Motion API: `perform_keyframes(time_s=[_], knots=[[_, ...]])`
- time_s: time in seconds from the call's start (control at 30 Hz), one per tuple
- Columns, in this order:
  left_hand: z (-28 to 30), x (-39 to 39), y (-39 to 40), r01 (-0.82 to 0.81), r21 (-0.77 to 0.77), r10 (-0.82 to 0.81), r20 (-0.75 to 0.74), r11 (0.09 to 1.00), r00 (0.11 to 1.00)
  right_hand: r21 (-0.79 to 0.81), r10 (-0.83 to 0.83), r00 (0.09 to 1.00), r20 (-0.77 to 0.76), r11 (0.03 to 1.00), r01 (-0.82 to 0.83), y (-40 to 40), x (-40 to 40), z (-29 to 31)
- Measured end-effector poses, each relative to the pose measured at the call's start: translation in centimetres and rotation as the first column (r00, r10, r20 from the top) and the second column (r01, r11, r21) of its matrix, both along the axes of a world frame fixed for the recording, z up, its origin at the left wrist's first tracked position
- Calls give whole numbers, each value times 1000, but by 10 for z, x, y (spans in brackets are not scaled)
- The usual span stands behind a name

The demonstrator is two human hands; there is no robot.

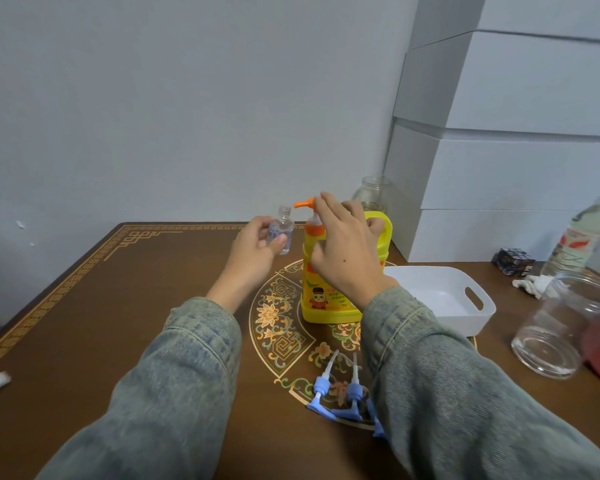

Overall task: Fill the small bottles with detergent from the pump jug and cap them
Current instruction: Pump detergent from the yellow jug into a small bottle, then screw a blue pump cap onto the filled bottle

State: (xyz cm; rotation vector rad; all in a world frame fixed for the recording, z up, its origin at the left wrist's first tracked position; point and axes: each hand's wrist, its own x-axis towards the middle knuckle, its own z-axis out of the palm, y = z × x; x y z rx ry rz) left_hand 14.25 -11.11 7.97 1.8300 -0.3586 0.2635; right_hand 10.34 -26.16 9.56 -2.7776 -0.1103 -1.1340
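Left hand [253, 252] grips one small bottle [282, 233]; right hand [343, 247], fingers relaxed, covers one pump jug [321, 296].

bin [478, 318] right of jug [321, 299], caps [340, 393] in front

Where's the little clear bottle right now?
In the head view the small clear bottle is held upright in the left hand, above the table's far side, just left of the yellow pump jug, near its orange spout.
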Motion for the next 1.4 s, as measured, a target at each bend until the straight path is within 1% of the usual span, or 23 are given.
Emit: perform_keyframes(time_s=[0.17, 0.23, 0.3, 0.37, 0.47, 0.53, 0.63, 0.7, 0.77, 0.83, 0.87, 0.97, 1.07, 1.2, 1.3, 1.4], knots=[[-3, -18, 4, 27, -108, -27, 4, 994, 1000, 132, 70, 994, 88, 988, -81, -3, -15, -8], [-5, -29, 6, 46, -157, -47, -7, 987, 999, 196, 85, 992, 94, 975, -103, -3, -24, -15], [-10, -42, 7, 65, -169, -68, -8, 983, 998, 228, 105, 990, 90, 966, -123, -1, -35, -23], [-17, -57, 8, 101, -154, -103, -10, 983, 995, 257, 138, 988, 64, 955, -150, -1, -48, -33], [-30, -81, 9, 110, -151, -117, -33, 982, 993, 297, 252, 967, -36, 927, -230, -5, -72, -52], [-41, -97, 10, 110, -137, -118, -52, 984, 992, 297, 292, 951, -100, 921, -252, -8, -89, -65], [-58, -117, 11, 112, -111, -119, -61, 988, 991, 258, 299, 940, -163, 933, -252, -14, -108, -82], [-69, -129, 13, 118, -104, -126, -73, 987, 989, 243, 306, 923, -235, 938, -248, -16, -118, -94], [-80, -137, 15, 126, -91, -135, -98, 988, 986, 191, 259, 909, -327, 960, -205, -16, -123, -104], [-91, -143, 18, 130, -77, -139, -125, 989, 982, 61, 189, 879, -439, 982, -181, -14, -124, -111], [-97, -145, 20, 128, -72, -137, -139, 989, 981, -21, 162, 860, -484, 980, -196, -13, -122, -112], [-108, -149, 24, 114, -70, -124, -177, 991, 976, -211, 96, 813, -574, 942, -261, -7, -115, -110], [-113, -149, 24, 99, -83, -113, -197, 992, 974, -303, 42, 792, -609, 910, -282, -4, -106, -112], [-116, -145, 24, 108, -102, -127, -210, 989, 969, -354, 14, 780, -625, 886, -300, -4, -93, -113], [-117, -143, 26, 102, -94, -120, -214, 990, 969, -349, 90, 793, -603, 864, -363, -5, -94, -111], [-118, -141, 27, 87, -91, -105, -212, 992, 972, -331, 168, 785, -597, 840, -431, -4, -101, -107]])
